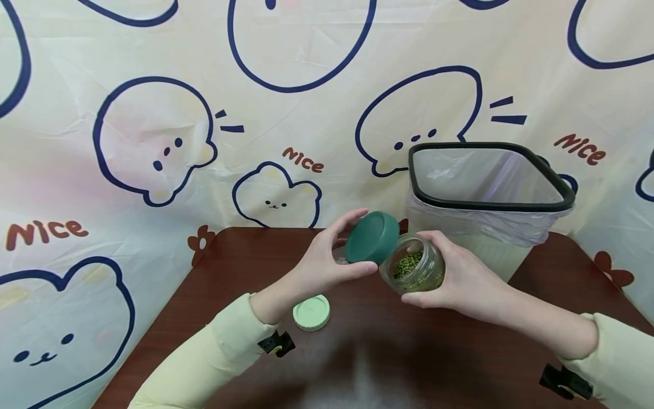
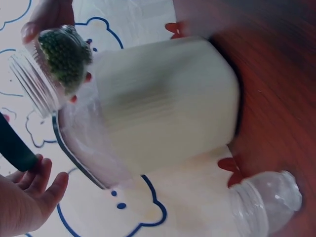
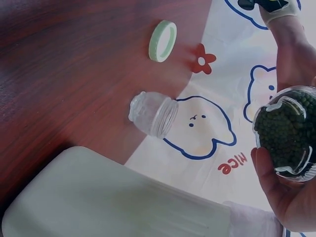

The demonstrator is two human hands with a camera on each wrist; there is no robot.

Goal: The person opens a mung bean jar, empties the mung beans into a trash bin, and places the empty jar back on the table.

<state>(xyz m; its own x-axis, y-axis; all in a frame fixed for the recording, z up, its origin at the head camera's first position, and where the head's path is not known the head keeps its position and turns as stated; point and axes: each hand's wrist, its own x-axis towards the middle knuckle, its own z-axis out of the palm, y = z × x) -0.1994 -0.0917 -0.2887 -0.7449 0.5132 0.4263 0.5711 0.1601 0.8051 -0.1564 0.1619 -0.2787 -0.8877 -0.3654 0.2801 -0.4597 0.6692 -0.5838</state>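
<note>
Dark green lid [image 1: 372,237], reddish-brown table [image 1: 245,267]

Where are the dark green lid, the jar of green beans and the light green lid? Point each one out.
dark green lid [image 1: 372,237], head view, middle of its flat top.
jar of green beans [image 1: 415,270], head view, on the beans inside the glass.
light green lid [image 1: 311,313], head view, centre of its top face.

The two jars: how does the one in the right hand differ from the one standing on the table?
The jar in the right hand holds green beans; the jar on the table looks empty. The held one is tilted, its open mouth toward the dark green lid in the left hand; the table one stands upright. Both are clear, with threaded necks, and uncapped.
</note>
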